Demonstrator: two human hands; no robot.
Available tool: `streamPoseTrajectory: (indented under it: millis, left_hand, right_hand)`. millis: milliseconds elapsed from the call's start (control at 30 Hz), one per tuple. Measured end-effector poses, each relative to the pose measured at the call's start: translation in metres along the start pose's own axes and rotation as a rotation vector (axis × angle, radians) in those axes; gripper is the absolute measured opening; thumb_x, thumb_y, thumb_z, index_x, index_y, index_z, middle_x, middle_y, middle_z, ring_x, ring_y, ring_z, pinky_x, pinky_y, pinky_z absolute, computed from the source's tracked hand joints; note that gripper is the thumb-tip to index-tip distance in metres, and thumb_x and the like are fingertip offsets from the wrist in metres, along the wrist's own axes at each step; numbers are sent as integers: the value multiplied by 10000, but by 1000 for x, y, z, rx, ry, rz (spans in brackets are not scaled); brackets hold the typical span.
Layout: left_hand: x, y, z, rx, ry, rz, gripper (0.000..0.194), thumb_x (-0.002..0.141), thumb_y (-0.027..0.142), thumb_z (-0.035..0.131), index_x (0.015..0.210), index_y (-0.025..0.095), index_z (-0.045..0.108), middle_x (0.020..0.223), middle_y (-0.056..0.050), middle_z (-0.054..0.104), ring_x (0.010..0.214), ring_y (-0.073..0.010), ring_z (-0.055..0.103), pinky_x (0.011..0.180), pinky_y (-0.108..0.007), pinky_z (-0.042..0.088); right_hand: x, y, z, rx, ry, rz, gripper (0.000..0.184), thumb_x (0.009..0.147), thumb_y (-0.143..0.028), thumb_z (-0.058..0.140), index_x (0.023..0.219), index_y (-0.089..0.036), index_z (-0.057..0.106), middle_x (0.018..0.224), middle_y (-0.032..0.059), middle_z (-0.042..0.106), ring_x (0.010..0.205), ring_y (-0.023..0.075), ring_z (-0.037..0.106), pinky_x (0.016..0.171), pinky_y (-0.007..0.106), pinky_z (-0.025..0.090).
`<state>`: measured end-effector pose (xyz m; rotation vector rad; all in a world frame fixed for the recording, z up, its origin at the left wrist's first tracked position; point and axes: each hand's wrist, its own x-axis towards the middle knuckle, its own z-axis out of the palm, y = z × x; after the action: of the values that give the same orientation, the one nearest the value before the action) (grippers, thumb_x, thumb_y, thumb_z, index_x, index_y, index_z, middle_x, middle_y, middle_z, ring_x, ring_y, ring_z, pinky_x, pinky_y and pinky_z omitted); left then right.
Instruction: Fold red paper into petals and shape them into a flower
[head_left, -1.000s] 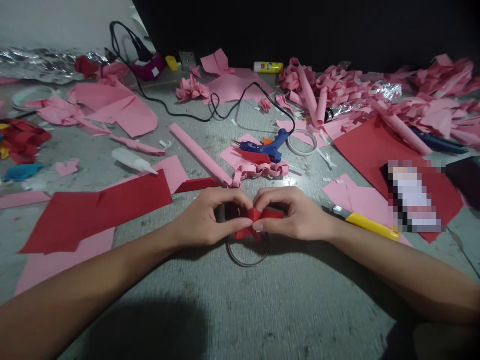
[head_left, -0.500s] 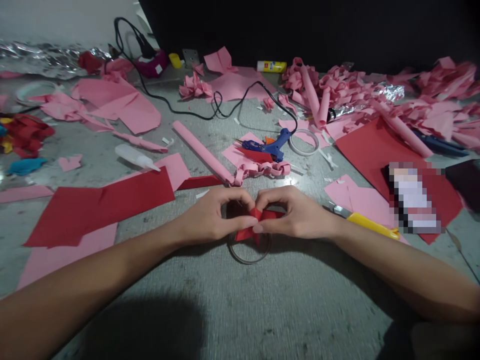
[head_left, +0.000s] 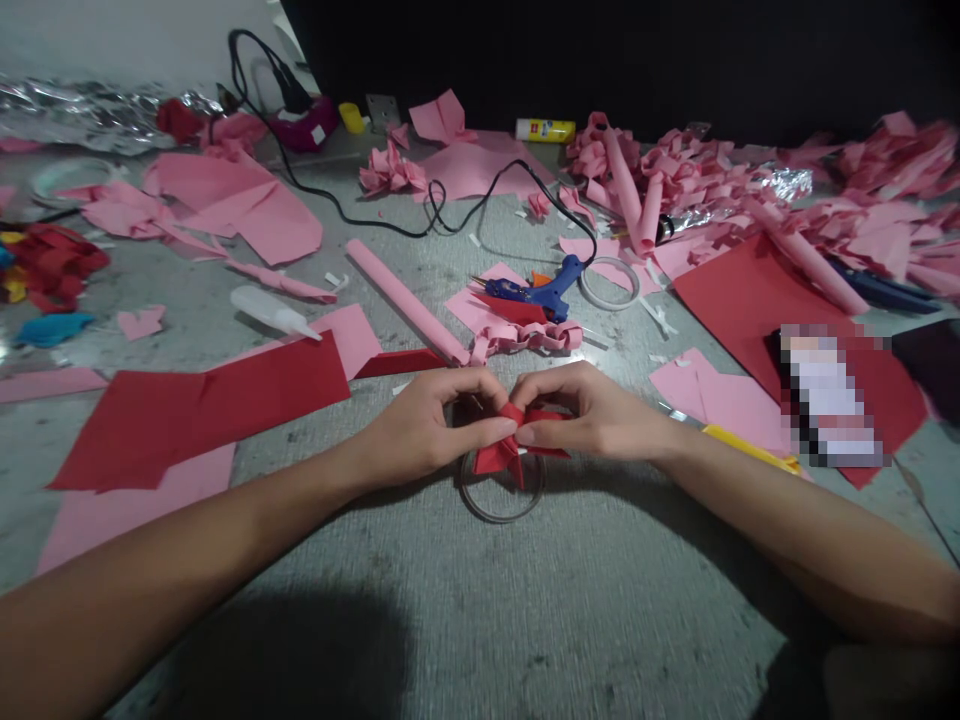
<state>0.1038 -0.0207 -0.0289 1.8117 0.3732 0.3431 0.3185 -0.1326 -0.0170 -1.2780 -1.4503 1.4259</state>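
Observation:
Between my two hands is a small folded red paper piece (head_left: 496, 459) with several pointed flaps. My left hand (head_left: 431, 418) pinches it from the left, thumb and forefinger pressed on its middle. From the other side my right hand (head_left: 581, 412) pinches the same piece, its fingertips almost touching those of my left. Under the folded paper lies a ring-shaped roll of tape (head_left: 501, 519) on the table, its upper part hidden by the paper and fingers. Just beyond the hands sits a pink paper chain (head_left: 529, 338).
A blue glue gun (head_left: 555, 297) with a black cord lies behind the chain, beside another tape roll (head_left: 609, 284). Red paper (head_left: 255, 395) and a white bottle (head_left: 271, 312) are at left. A phone (head_left: 829, 395) and a yellow cutter (head_left: 750, 449) lie at right.
My fingers have shifted slightly on the red paper piece, and its flaps have turned and show more spread. My right forearm now covers more of the yellow cutter.

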Motion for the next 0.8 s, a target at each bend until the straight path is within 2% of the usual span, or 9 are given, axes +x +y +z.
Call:
streamPoseTrajectory:
  millis: [267, 467, 667, 800]
  left_hand:
    - [-1, 0, 3, 36, 25, 53, 85, 953, 245, 760, 903, 182, 733, 804, 11, 703, 717, -122, 623, 658, -243, 486]
    - [-1, 0, 1, 80, 12, 195, 25, 922, 194, 727, 919, 178, 708, 878, -17, 715, 778, -143, 649, 691, -263, 514]
    - [1, 1, 0, 30, 33, 79, 34, 913, 197, 753, 927, 185, 725, 845, -2, 723, 725, -129, 632, 662, -252, 507]
    - [1, -4, -3, -45, -1, 50, 66, 936, 243, 779, 928, 186, 746, 842, -4, 728, 742, -130, 637, 684, -259, 502]
  right_hand:
    - [1, 2, -1, -3, -12, -24, 102, 922, -255, 809, 942, -156, 796, 903, 24, 735, 806, 150, 632, 768, 295, 498]
    - [1, 4, 0, -29, 50, -83, 76, 897, -243, 841, 895, -169, 824, 866, 15, 722, 779, 143, 630, 741, 298, 491]
    - [1, 5, 2, -60, 84, -70, 95, 905, -261, 832, 913, -167, 825, 857, 22, 726, 767, 149, 629, 712, 296, 504]
    - [1, 5, -2, -62, 47, -118, 86, 959, -229, 764, 971, -165, 820, 937, 44, 759, 824, 158, 667, 762, 305, 529]
